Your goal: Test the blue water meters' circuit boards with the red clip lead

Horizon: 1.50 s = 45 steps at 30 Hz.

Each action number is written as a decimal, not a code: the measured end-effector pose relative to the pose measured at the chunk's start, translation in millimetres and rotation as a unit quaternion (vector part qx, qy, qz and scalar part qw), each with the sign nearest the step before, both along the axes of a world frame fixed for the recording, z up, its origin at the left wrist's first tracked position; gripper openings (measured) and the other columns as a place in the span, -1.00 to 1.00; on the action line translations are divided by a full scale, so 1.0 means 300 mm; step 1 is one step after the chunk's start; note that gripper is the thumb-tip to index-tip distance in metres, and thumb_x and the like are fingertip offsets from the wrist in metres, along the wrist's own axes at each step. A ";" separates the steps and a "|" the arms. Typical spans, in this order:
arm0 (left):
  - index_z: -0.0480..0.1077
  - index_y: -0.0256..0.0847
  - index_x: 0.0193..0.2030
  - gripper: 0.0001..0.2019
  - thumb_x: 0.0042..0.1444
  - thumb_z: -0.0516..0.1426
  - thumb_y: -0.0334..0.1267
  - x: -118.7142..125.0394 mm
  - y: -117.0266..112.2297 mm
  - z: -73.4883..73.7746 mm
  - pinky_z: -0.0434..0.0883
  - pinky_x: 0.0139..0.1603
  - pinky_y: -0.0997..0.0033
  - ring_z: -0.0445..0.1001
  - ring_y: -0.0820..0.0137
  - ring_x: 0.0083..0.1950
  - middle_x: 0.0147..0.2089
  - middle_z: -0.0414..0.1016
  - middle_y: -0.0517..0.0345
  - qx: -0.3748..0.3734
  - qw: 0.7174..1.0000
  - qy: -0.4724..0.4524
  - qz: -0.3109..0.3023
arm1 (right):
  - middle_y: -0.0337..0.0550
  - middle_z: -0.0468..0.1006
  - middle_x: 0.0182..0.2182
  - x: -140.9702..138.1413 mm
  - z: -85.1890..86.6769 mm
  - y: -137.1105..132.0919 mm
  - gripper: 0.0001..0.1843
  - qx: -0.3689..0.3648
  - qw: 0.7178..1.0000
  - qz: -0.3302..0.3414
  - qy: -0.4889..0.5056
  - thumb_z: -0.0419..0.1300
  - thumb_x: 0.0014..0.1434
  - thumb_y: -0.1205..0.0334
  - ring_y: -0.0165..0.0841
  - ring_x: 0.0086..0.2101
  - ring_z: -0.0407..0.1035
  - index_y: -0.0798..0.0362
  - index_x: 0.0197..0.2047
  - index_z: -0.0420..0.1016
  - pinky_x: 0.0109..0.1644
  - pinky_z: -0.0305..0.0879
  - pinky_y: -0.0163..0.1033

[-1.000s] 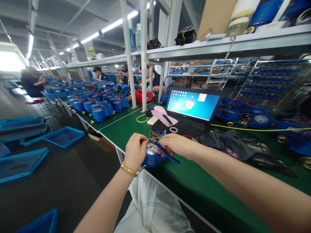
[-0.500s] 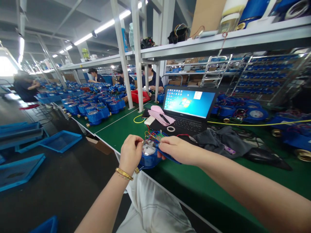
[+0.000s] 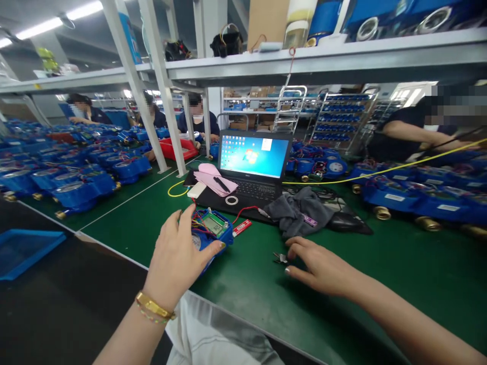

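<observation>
The work in hand is on a single blue water meter (image 3: 217,234), which sits on the green bench (image 3: 262,289) left of the frame's centre, just in front of the open laptop (image 3: 253,158). The left hand (image 3: 177,258) grasps it from above and from the near side: fingers spread over the dial, thumb against its right flank. On top of the meter lies a green circuit module (image 3: 213,223) with coloured wires (image 3: 198,223) bunched at its left.

To the right, the right hand (image 3: 323,267) lies flat on the bench, fingers stretched and not curled round anything, its fingertips over a small pair of pliers (image 3: 280,258).

As a judgement, this is a handling step with the tool down. Any shift of the meter calls for a steady one-handed hold, with the loose module and wires kept from snagging.

The left hand hides the dial. The pliers' handles are under the fingers, so contact there cannot be told. The red tag (image 3: 242,227) beside the meter is too small to read.
</observation>
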<state>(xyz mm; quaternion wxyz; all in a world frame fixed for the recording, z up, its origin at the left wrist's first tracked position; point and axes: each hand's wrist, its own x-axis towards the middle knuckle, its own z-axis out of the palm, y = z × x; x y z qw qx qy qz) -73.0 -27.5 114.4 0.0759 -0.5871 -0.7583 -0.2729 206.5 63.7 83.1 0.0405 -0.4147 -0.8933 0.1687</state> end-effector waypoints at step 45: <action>0.05 -0.26 0.30 -0.08 -0.17 0.27 0.10 -0.011 -0.031 -0.021 0.37 0.03 -0.02 0.37 0.03 0.04 0.04 0.36 -0.16 -0.062 0.987 0.064 -0.136 | -0.24 0.54 -0.48 -0.338 0.095 0.062 -0.67 -0.484 0.707 0.031 0.514 0.48 -0.14 0.18 -0.55 -0.52 0.39 0.10 -0.33 0.50 -0.45 0.34 -0.50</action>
